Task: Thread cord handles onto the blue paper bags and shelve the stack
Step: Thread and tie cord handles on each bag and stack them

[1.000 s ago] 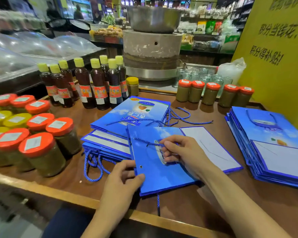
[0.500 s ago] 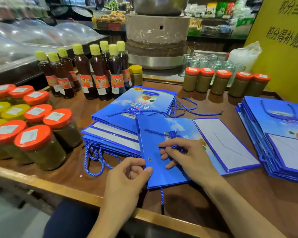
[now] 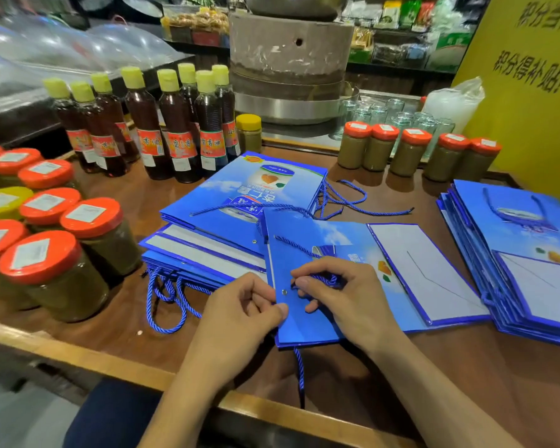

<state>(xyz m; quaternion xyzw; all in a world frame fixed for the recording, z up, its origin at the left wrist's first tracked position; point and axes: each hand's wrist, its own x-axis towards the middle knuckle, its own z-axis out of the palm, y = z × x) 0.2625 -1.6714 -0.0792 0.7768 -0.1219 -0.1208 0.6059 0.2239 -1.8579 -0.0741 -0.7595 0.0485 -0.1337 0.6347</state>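
A flat blue paper bag (image 3: 343, 240) lies in front of me on the brown table (image 3: 466, 376). My left hand (image 3: 240, 315) pinches the bag's near-left edge beside a metal eyelet (image 3: 284, 291). My right hand (image 3: 340, 292) pinches a blue cord (image 3: 296, 245) close to that eyelet; another cord end hangs below the bag over the table edge. A pile of blue bags (image 3: 240, 202) with cords lies to the left behind it. A second pile of blue bags (image 3: 514, 253) lies at the right.
Orange-lidded jars (image 3: 55, 270) crowd the left of the table, dark bottles (image 3: 178, 124) with yellow caps stand behind, and more jars (image 3: 411, 150) line the back. A stone mill (image 3: 288, 66) and a yellow sign (image 3: 530, 76) rise beyond.
My right hand has slid along the cord toward the eyelet near the bag's left edge. My left hand keeps its pinch on that edge. The camera has moved closer.
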